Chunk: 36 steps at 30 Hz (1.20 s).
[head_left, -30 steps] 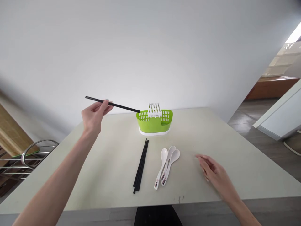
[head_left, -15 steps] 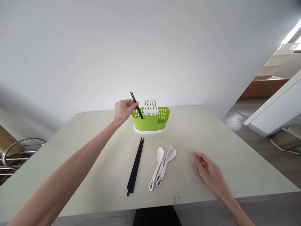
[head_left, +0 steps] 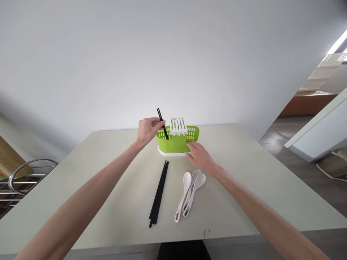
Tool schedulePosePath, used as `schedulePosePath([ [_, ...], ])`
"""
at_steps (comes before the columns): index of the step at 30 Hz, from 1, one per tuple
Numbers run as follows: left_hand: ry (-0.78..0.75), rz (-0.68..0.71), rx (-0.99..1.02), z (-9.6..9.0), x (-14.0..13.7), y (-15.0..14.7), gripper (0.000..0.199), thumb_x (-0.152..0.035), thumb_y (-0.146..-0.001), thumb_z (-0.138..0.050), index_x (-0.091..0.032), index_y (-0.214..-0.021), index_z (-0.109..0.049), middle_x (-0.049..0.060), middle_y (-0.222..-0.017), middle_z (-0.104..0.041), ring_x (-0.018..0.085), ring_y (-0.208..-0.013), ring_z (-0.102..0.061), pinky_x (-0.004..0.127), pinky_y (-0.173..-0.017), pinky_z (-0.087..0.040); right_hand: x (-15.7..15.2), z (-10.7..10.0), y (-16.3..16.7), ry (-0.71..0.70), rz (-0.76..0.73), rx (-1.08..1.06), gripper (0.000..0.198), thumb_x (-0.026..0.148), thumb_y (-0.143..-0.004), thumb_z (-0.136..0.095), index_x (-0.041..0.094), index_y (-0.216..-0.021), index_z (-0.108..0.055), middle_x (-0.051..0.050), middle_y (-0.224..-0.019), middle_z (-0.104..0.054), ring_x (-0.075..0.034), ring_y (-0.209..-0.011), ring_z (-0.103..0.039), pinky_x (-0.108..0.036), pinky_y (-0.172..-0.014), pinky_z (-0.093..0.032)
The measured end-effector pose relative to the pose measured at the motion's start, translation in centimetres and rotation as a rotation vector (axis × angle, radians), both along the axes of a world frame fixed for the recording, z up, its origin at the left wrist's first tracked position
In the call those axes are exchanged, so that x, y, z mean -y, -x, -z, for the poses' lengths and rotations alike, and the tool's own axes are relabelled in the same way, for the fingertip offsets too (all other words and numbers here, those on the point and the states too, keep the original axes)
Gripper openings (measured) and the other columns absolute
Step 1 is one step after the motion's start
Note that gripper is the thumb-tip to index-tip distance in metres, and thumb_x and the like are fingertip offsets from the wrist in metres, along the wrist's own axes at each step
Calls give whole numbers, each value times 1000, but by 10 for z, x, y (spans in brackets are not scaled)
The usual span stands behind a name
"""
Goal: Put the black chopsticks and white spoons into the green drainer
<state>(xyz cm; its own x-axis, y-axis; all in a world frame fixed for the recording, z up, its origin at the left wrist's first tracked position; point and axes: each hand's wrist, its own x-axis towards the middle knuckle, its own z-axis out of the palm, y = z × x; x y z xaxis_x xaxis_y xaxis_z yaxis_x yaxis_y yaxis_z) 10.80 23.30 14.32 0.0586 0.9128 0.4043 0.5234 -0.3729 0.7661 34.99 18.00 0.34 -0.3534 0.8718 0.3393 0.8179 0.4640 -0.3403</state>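
Pinched in my left hand (head_left: 150, 129) is a pair of black chopsticks (head_left: 165, 130), tilted, with their lower ends inside the left part of a green utensil holder (head_left: 173, 145). The holder has a white base and a white slatted rack (head_left: 178, 126) on top. My right hand (head_left: 201, 155) lies with fingers stretched against the holder's right front side. In front of the holder, more black chopsticks (head_left: 159, 195) lie in a bundle on the table. Three white spoons (head_left: 193, 193) with printed handles rest to their right.
The pale table (head_left: 114, 209) reaches back to a white wall (head_left: 173, 65). A metal rack (head_left: 29, 177) stands beyond the table's left edge. On the right, past the table, are a white panel (head_left: 320, 126) and the floor.
My right hand has moved from the table's right side forward and left onto the holder. My left hand keeps its hold on the chopsticks at the holder. The view has shifted slightly.
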Motion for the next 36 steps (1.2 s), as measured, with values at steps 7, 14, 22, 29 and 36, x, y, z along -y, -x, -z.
schedulePosePath([
  [7, 61, -64, 136, 3, -24, 13, 32, -44, -77, -87, -14, -88, -79, 10, -91, -83, 25, -78, -81, 37, -81, -68, 21, 8, -8, -21, 16, -42, 52, 33, -106, -41, 17, -155, -45, -18, -156, -53, -33, -153, -40, -56, -123, -38],
  [14, 99, 33, -1, 12, -36, 7, 28, -43, -79, -84, -16, -83, -80, 11, -90, -83, 25, -78, -81, 37, -81, -67, 34, 3, -13, 0, 12, -21, 53, 28, -104, -43, 15, -155, -46, -17, -159, -51, -30, -157, -35, -52, -124, -39],
  [22, 106, 71, -65, 25, -60, -8, 31, -46, -80, -81, -17, -90, -81, 10, -94, -83, 23, -80, -80, 31, -73, -64, 47, -4, -26, 50, -36, -45, 61, 30, -105, -40, 21, -165, -32, -13, -172, -33, -27, -161, -25, -51, -128, -33],
  [29, 41, 49, -164, 21, -67, -15, 29, -51, -78, -80, -22, -76, -78, 4, -80, -81, 23, -76, -79, 30, -75, -59, 93, -5, -54, 92, 44, -149, 58, 34, -107, -38, 32, -164, -29, -7, -169, -37, -26, -153, -41, -48, -122, -42],
  [36, 74, 43, -219, 14, -68, -10, 31, -45, -79, -79, -22, -60, -72, 3, -64, -75, 22, -69, -77, 32, -72, -59, 114, 13, -77, 122, 90, -234, 48, 37, -108, -37, 29, -155, -41, -11, -161, -46, -27, -147, -47, -49, -120, -43],
])
